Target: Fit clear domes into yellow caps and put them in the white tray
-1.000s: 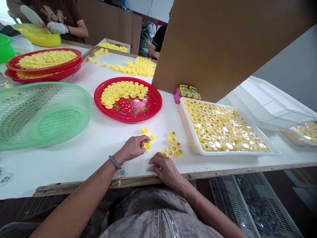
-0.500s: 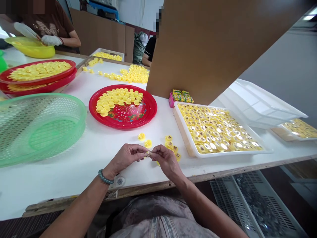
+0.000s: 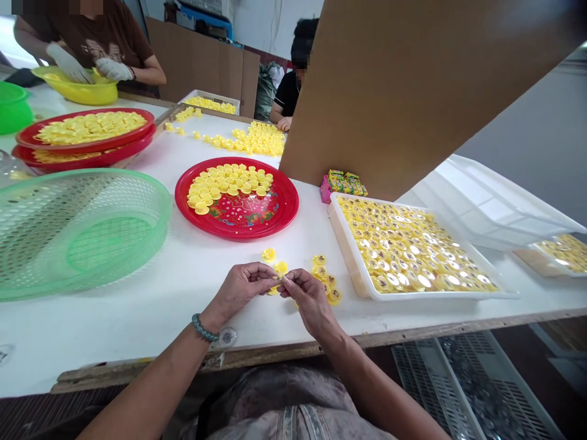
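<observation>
White-topped bench (image 3: 137,330), one, wooden along its near edge, with a brown cardboard panel (image 3: 367,91) slanting up behind. Left hand (image 3: 247,286), beaded bracelet (image 3: 205,328) at the wrist: thumb and forefinger closed in a pinch. Right hand (image 3: 308,298), likewise pinching, its fingertips meeting those of the left just above the bench. Both appear closed on one small item, too well covered by the fingers to identify. Loose yellow pieces (image 3: 268,255), small and round, on the bench just beyond the left fingers. Printed yellow pieces (image 3: 320,272), in a loose cluster beside the right hand, dark marks on their faces. Further yellow pieces in an arc on the red plate (image 3: 277,214), and many printed ones packed in the white tray (image 3: 351,256) at right. Clear disc (image 3: 228,336), lying near the bracelet. Handling, as judged by appearance: yellow pieces very light, probably stiff moulded plastic, unlikely to break under a fingertip pinch; glossy printed faces likely slippery and prone to smudging. Best hold: thumb and forefinger on opposite sides of the rim, face left untouched, pressure slight, as so light a piece could skid.
</observation>
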A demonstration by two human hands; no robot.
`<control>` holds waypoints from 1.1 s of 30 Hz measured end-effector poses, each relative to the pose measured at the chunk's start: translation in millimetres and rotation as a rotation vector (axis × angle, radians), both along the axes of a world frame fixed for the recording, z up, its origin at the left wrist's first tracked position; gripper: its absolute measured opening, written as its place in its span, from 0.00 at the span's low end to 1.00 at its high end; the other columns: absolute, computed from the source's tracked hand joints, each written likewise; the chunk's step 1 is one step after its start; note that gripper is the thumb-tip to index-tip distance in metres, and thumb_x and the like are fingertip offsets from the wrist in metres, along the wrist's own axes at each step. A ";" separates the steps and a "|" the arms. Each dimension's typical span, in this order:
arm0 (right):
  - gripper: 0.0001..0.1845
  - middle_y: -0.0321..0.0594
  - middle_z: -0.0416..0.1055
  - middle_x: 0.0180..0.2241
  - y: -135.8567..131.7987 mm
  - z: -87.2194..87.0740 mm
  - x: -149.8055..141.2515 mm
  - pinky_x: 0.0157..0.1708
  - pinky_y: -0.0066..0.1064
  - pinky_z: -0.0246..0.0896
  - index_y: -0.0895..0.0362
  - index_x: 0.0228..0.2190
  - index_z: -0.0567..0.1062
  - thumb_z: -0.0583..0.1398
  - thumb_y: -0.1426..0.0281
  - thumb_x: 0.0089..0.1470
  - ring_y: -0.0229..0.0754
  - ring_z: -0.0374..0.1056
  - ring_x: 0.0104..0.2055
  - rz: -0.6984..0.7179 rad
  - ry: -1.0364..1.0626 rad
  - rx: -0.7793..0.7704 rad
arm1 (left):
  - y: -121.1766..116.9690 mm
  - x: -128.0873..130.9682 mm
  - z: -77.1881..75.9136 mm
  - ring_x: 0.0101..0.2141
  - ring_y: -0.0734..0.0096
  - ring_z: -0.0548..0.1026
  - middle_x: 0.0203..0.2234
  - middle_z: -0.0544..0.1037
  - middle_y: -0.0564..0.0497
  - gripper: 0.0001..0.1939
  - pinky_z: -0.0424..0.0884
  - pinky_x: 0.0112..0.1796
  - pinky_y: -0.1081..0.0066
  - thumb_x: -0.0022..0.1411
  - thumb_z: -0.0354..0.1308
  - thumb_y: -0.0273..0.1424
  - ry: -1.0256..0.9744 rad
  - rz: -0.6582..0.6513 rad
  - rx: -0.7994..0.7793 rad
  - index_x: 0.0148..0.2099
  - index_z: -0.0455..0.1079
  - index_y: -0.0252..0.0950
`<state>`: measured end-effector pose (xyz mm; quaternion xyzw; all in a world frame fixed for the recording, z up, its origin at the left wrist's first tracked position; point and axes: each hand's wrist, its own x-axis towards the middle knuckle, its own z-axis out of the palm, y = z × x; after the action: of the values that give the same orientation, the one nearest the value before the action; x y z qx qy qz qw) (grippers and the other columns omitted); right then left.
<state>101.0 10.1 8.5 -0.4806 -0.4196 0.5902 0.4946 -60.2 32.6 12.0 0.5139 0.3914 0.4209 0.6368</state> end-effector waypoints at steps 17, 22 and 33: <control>0.15 0.45 0.70 0.40 15.3 18.6 11.5 0.41 0.35 0.64 0.57 0.46 0.69 0.57 0.71 0.55 0.44 0.66 0.43 0.243 -1.084 0.842 | 7.5 -6.1 -5.1 0.25 0.73 0.66 0.25 0.71 0.52 0.10 0.61 0.28 0.74 0.55 0.60 0.37 0.085 0.002 0.056 0.33 0.71 0.33; 0.14 0.43 0.69 0.37 14.4 17.7 28.8 0.37 0.33 0.64 0.56 0.42 0.71 0.60 0.67 0.52 0.42 0.67 0.37 0.196 -1.128 0.683 | 6.4 -8.9 -9.0 0.24 0.72 0.65 0.30 0.71 0.52 0.12 0.60 0.27 0.72 0.51 0.63 0.35 0.542 0.093 0.328 0.37 0.70 0.36; 0.15 0.39 0.68 0.33 2.8 -1.6 38.9 0.31 0.28 0.60 0.55 0.40 0.73 0.63 0.65 0.49 0.38 0.65 0.32 0.267 -1.131 0.517 | 9.0 0.9 -25.9 0.23 0.73 0.66 0.22 0.69 0.56 0.08 0.60 0.25 0.74 0.49 0.54 0.21 0.687 -0.038 0.403 0.32 0.67 0.37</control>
<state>140.0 12.9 6.9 -0.5268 -0.8011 0.1816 0.2188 -59.4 41.6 -14.0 0.7465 0.4817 0.2809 0.3631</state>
